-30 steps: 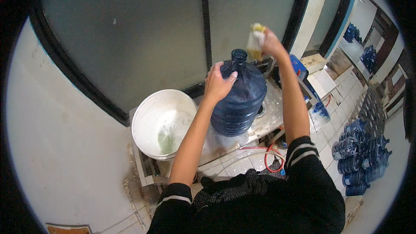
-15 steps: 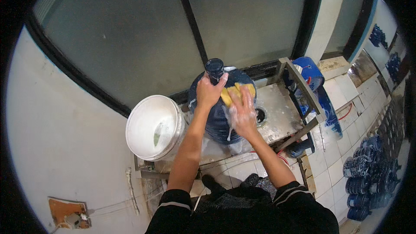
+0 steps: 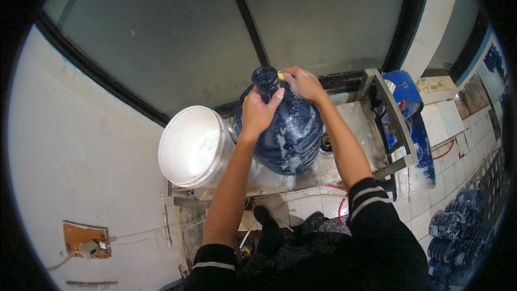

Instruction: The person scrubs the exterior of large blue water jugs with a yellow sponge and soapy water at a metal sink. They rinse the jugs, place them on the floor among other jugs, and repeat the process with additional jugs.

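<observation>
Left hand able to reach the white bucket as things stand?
Probably yes: the white bucket stands just leftward, its mouth uncovered, but the left hand is busy at the jug's neck.

head view | text, labels: none legible | numbers, signs: none legible (right edge blurred)

Blue jug, yellow sponge, white bucket.

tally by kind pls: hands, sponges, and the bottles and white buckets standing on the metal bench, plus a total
Left hand and right hand: 2
Yellow sponge: 1
Blue bottle: 1
White bucket: 1
Total: 5
</observation>
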